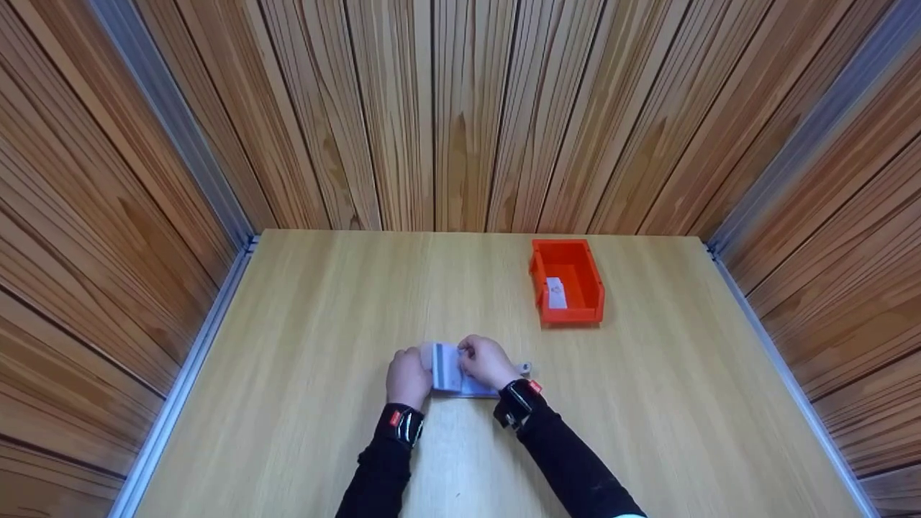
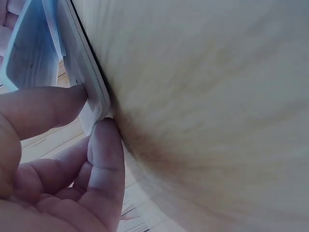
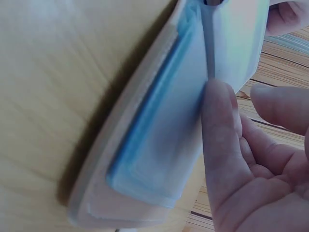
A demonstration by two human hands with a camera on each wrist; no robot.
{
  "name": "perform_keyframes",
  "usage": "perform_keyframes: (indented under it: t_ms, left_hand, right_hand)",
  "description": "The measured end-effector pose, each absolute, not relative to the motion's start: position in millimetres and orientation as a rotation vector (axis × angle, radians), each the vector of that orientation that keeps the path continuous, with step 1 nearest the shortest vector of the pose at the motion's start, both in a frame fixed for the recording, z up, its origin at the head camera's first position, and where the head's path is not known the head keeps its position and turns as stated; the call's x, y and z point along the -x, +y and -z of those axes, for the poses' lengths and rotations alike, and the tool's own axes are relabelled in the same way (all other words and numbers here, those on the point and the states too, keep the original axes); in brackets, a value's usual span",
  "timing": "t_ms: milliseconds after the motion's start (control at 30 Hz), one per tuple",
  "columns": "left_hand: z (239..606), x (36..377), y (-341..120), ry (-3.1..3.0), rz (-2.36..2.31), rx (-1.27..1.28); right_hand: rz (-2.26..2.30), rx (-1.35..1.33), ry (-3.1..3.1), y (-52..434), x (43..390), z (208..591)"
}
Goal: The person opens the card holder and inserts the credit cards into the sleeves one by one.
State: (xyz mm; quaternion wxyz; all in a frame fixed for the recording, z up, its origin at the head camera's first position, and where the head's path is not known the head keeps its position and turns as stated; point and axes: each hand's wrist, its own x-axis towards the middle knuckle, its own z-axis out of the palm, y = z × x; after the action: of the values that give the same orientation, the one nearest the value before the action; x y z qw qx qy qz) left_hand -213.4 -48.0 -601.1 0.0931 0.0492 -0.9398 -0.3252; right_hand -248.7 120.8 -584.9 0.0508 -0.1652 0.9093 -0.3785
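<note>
A small card holder with clear, blue-tinted plastic sleeves lies opened on the table between the hands. My left hand pinches its left edge; the left wrist view shows the thumb on the inside and a finger against the outer edge. One sleeve leaf stands raised from the rest. Against the leaf's base, my right hand rests a straight index finger, the thumb held apart from it. The lower sleeves lie flat over the pale cover. A small tab sticks out beyond the right wrist.
Toward the back right of the wooden table stands a red-orange bin with a white card inside. Wood-plank walls enclose the table at the back and both sides, with metal rails along the side edges.
</note>
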Motion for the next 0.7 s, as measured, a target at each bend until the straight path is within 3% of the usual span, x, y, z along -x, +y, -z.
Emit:
perform_keyframes:
  t_ms: [700]
  left_hand:
    - [601, 214, -51, -2.813, 1.021, -0.164]
  right_hand:
    - [1.048, 0.540, 2.854, 111, 243, 591]
